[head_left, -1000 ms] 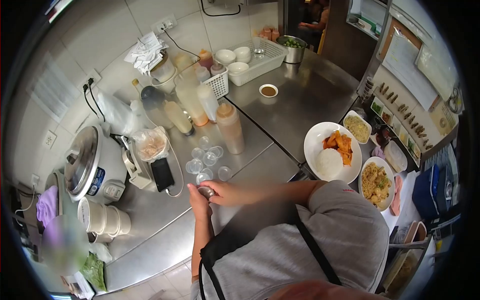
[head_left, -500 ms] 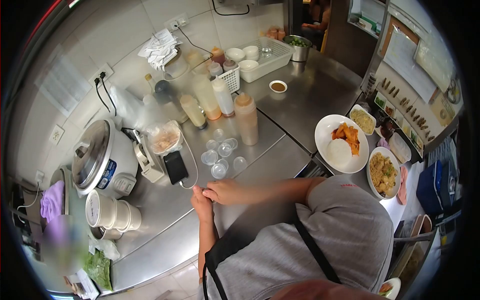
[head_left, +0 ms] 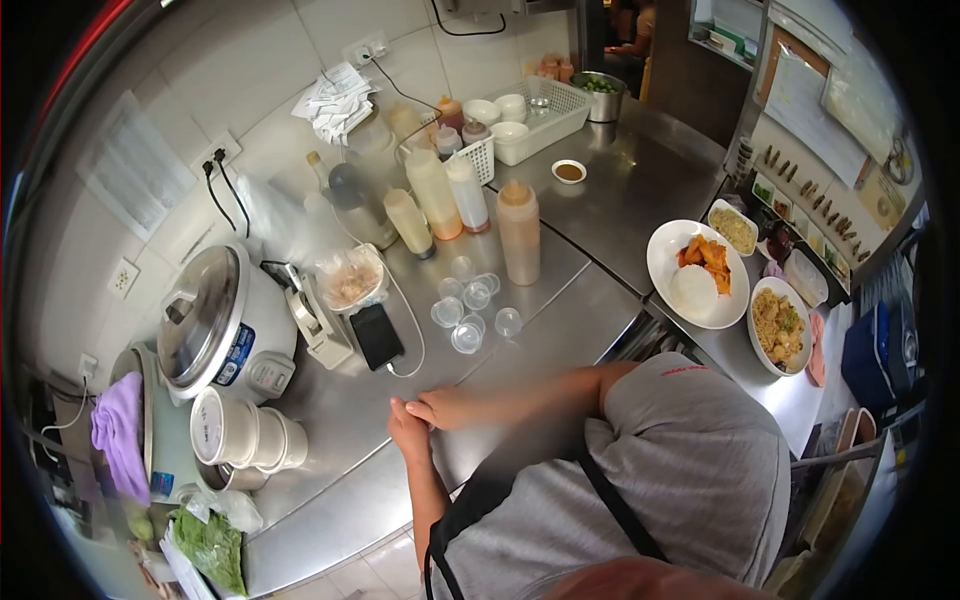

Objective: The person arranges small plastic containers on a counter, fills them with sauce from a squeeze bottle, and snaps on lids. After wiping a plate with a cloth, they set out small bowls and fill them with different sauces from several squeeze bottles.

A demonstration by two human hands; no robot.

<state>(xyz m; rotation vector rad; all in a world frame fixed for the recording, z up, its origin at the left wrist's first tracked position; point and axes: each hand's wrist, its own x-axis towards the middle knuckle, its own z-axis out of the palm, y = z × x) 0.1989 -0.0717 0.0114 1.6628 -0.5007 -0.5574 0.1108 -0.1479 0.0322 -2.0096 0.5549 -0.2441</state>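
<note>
My left hand (head_left: 408,424) and my right hand (head_left: 441,407) meet over the front edge of the steel counter (head_left: 340,430). The fingers of both are closed and pressed together. Whether anything small lies between them is hidden. Just beyond the hands is a black phone (head_left: 377,337) with a white cable (head_left: 421,350) plugged in. Several small clear plastic cups (head_left: 466,337) stand to the right of the phone. Behind the phone sits a plastic-lined tub of pale flakes (head_left: 350,278), beside a white tape dispenser (head_left: 318,330).
A rice cooker (head_left: 225,325) and stacked white tubs (head_left: 245,432) stand left; bagged greens (head_left: 212,545) lie nearer. Sauce bottles (head_left: 518,235) and a white basket (head_left: 545,125) line the back. Right are a rice plate (head_left: 697,305), a noodle bowl (head_left: 780,327) and a sauce dish (head_left: 569,173).
The view has shifted a little, so the counter items appear farther right. Both hands stay together and have come slightly nearer the counter's front edge.
</note>
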